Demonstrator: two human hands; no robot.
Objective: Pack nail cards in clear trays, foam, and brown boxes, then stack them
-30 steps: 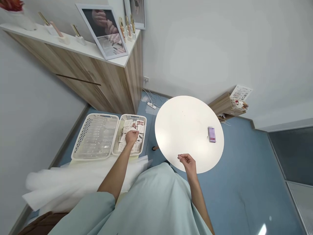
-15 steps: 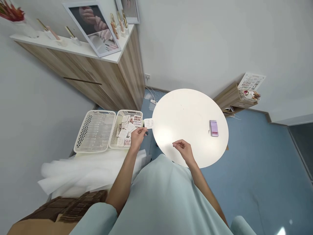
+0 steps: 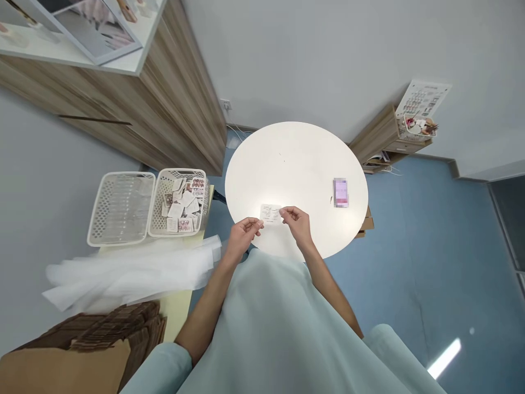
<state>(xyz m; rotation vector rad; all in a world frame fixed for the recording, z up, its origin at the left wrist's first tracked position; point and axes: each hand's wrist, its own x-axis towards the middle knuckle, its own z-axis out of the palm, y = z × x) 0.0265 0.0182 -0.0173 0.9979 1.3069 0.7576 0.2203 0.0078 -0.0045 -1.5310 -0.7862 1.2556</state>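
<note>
Over the tabletop [image 3: 293, 178], left hand [image 3: 241, 237] and right hand [image 3: 299, 225] pinch a card [image 3: 270, 212] by opposite sides, its print too small to read.

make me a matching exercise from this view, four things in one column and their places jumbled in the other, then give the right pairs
Things
1. printed card
2. framed picture
3. blurred purple item
4. white sheets

Places
A. on the round white table, toward its right side
B. between the white baskets and the brown cardboard
C. between the left hand and the right hand
D. on top of the wood-grain cabinet

Right pairs: 1-C; 2-D; 3-A; 4-B
</note>
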